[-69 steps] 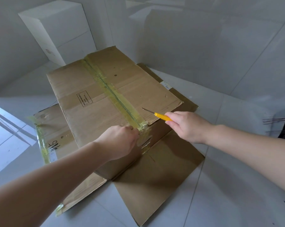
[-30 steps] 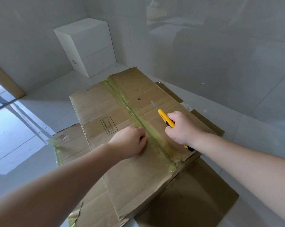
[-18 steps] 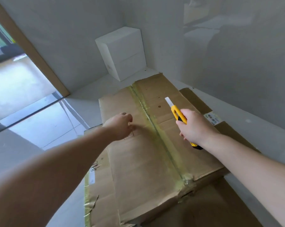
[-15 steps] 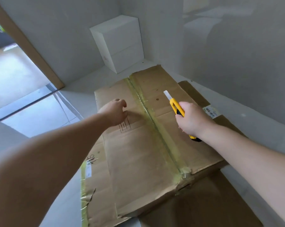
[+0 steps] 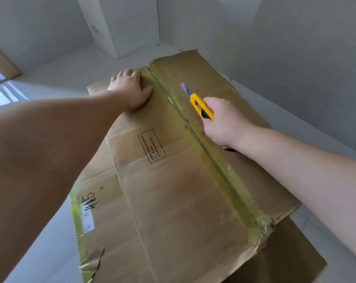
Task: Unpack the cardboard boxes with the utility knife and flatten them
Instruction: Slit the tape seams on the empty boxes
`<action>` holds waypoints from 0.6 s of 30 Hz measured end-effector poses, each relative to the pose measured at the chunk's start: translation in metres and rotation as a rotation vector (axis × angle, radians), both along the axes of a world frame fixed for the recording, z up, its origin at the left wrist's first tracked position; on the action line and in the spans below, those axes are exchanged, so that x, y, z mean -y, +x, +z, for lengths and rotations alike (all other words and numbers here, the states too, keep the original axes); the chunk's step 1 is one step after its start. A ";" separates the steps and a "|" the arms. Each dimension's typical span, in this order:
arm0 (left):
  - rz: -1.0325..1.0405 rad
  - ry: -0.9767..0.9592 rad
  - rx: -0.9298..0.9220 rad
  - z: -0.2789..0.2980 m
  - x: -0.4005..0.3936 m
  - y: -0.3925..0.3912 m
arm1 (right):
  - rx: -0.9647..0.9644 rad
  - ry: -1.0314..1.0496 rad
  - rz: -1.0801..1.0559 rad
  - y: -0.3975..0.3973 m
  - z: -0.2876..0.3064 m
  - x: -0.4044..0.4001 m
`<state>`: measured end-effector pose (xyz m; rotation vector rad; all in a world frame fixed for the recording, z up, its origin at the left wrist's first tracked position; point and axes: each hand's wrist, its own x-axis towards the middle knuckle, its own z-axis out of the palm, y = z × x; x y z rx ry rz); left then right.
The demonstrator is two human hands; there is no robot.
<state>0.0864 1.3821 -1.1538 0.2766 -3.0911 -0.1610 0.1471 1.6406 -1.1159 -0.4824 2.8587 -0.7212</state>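
A large brown cardboard box (image 5: 173,190) lies on the floor, its two top flaps joined by a strip of yellowish tape (image 5: 203,144) running away from me. My left hand (image 5: 130,88) presses flat on the left flap near the box's far edge. My right hand (image 5: 224,121) grips a yellow utility knife (image 5: 200,106) with its blade out. The blade tip hovers over the right flap, just right of the tape's far part. A second flat piece of cardboard (image 5: 291,260) lies under the box at the near right.
A white cabinet (image 5: 121,23) stands in the far corner against grey walls. Pale floor tiles (image 5: 50,252) surround the box. A doorway with a wooden frame (image 5: 1,60) opens at the far left.
My left hand slid from the tape's near end up to the far edge and flattened out. My right hand carried the knife toward the far part of the seam. The view moved closer over the box.
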 end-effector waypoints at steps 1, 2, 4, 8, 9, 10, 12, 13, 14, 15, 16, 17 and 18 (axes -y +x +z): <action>0.009 0.009 0.004 -0.002 0.003 -0.006 | 0.000 0.007 -0.003 -0.001 -0.001 0.004; 0.014 0.023 0.006 -0.003 0.004 -0.011 | -0.001 0.015 -0.006 -0.002 -0.001 0.007; 0.012 0.039 -0.003 -0.006 0.006 -0.017 | 0.002 0.027 -0.006 -0.002 -0.004 0.013; 0.032 0.032 -0.036 -0.014 0.006 -0.015 | 0.010 0.029 0.007 -0.001 -0.006 0.017; 0.036 0.031 -0.041 -0.014 0.005 -0.011 | 0.008 0.032 0.015 0.000 -0.004 0.017; 0.039 0.036 -0.043 -0.014 0.002 -0.007 | 0.005 0.033 0.023 0.000 -0.002 0.017; 0.050 0.061 -0.049 -0.012 -0.006 0.006 | -0.003 0.013 0.034 0.004 0.002 0.014; 0.055 0.074 -0.053 -0.012 -0.011 0.015 | -0.005 -0.004 0.042 0.007 0.004 0.012; 0.058 0.082 -0.061 -0.012 -0.017 0.026 | -0.008 -0.023 0.053 0.011 0.005 0.009; 0.057 0.090 -0.075 -0.013 -0.024 0.038 | -0.012 -0.041 0.064 0.015 0.005 0.007; 0.054 0.105 -0.091 -0.013 -0.031 0.049 | -0.016 -0.054 0.073 0.018 0.005 0.005; 0.055 0.135 -0.108 -0.013 -0.037 0.059 | -0.018 -0.056 0.083 0.021 0.006 0.004; 0.066 0.178 -0.122 -0.011 -0.043 0.067 | -0.024 -0.050 0.092 0.023 0.006 0.004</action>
